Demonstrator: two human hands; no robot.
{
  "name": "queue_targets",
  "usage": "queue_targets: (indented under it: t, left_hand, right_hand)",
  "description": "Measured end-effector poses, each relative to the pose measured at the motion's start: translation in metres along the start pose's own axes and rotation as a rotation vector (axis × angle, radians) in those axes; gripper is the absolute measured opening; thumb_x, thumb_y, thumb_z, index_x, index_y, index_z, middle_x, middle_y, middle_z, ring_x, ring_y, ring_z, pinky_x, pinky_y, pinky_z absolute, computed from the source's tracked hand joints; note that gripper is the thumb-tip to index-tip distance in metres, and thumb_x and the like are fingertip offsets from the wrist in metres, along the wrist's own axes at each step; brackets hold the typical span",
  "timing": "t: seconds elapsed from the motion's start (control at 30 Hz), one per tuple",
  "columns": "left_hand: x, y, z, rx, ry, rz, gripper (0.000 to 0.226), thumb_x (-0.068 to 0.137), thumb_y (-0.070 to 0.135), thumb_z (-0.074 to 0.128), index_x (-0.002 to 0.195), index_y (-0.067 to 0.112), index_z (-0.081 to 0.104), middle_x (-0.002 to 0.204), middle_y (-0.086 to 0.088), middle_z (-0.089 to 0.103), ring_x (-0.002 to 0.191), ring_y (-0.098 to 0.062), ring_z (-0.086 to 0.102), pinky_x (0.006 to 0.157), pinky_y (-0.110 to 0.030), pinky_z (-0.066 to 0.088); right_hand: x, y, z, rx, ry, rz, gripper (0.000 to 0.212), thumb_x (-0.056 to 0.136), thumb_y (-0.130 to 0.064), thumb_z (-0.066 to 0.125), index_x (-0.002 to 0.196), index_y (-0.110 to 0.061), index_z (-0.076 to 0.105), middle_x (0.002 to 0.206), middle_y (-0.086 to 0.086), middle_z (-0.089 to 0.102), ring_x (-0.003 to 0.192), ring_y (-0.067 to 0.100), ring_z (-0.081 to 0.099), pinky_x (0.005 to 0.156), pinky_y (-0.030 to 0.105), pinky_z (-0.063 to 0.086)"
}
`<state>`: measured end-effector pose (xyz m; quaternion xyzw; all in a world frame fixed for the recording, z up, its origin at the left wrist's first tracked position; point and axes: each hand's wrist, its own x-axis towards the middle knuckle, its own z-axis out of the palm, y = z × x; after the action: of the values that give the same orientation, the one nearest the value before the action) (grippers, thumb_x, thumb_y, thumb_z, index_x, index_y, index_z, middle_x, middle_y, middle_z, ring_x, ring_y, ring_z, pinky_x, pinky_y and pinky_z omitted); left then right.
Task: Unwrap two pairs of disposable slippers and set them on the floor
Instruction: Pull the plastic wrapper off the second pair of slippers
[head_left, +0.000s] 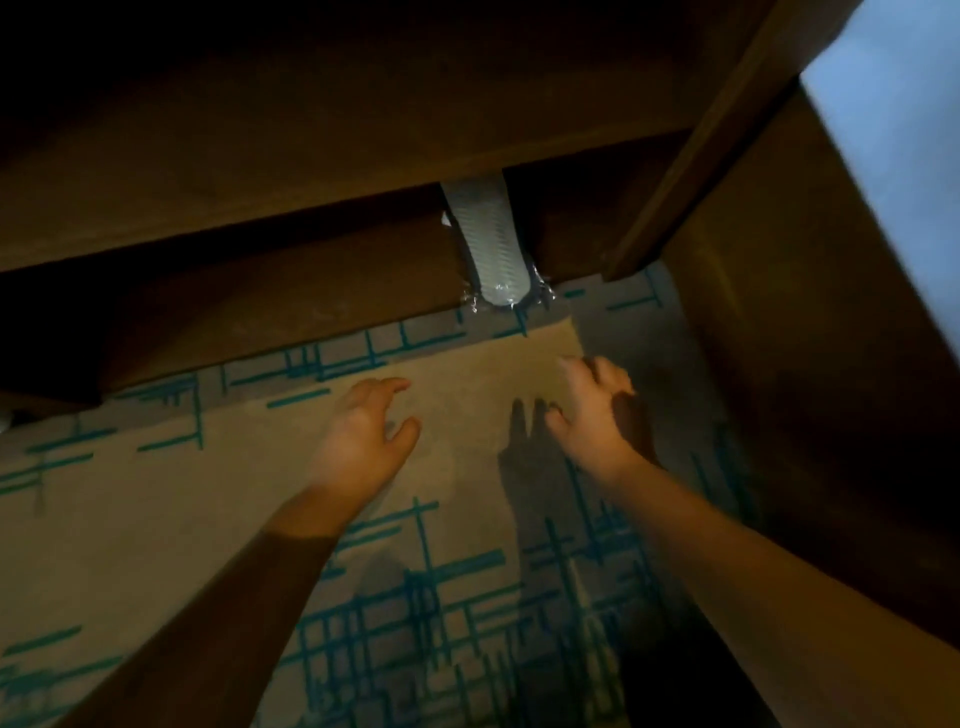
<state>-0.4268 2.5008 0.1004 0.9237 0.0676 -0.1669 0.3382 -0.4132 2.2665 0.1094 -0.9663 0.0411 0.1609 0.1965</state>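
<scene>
A white pair of slippers in clear plastic wrap lies on a low wooden shelf, its rounded end sticking out over the shelf's front edge. Its far end is hidden under the board above. My left hand hovers over the carpet below and to the left of the pack, fingers spread, holding nothing. My right hand is below and to the right of the pack, fingers apart and blurred, also with nothing in it. Both hands are short of the pack and do not touch it.
Dark wooden furniture with a low shelf fills the upper part of the view. A wooden panel stands at the right, with a pale blue surface beyond it. The floor is tan carpet with teal line patterns.
</scene>
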Motion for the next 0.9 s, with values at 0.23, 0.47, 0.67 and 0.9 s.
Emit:
queue_targets:
  t: [0.23, 0.47, 0.67, 0.9]
  left_hand:
    - [0.032, -0.056, 0.076, 0.311, 0.224, 0.090, 0.059, 0.081, 0.047, 0.050, 0.134, 0.023, 0.040, 0.146, -0.010, 0.037, 0.133, -0.028, 0.037, 0.108, -0.050, 0.033]
    - [0.038, -0.087, 0.117, 0.504, 0.090, 0.086, 0.081, 0.072, 0.072, 0.018, 0.143, 0.037, 0.001, 0.159, -0.003, -0.002, 0.145, -0.024, -0.008, 0.111, -0.065, -0.001]
    - [0.043, -0.090, 0.123, 0.542, 0.141, 0.085, 0.080, 0.072, 0.069, 0.030, 0.143, 0.036, 0.014, 0.157, -0.008, 0.018, 0.144, -0.028, 0.008, 0.108, -0.069, 0.009]
    - [0.045, -0.092, 0.124, 0.575, 0.151, 0.091, 0.080, 0.071, 0.067, 0.035, 0.142, 0.033, 0.023, 0.153, -0.012, 0.029, 0.141, -0.030, 0.015, 0.104, -0.072, 0.018]
  right_hand:
    - [0.081, 0.017, 0.063, -0.271, 0.178, -0.203, 0.074, 0.082, -0.028, 0.063, 0.145, -0.024, 0.026, 0.155, 0.011, 0.021, 0.143, 0.031, 0.017, 0.113, 0.048, 0.025]
    - [0.120, 0.023, 0.062, -0.304, 0.185, -0.273, 0.075, 0.084, -0.028, 0.061, 0.146, -0.027, 0.020, 0.157, 0.011, 0.015, 0.142, 0.033, 0.015, 0.113, 0.049, 0.025]
    - [0.144, 0.017, 0.067, -0.407, 0.113, -0.320, 0.080, 0.088, -0.023, 0.056, 0.148, -0.033, 0.006, 0.160, 0.005, -0.003, 0.146, 0.031, -0.001, 0.114, 0.053, 0.019]
    - [0.160, 0.002, 0.070, -0.499, 0.058, -0.390, 0.076, 0.089, -0.006, 0.052, 0.148, -0.031, 0.011, 0.160, 0.004, 0.008, 0.146, 0.032, 0.008, 0.111, 0.053, 0.025]
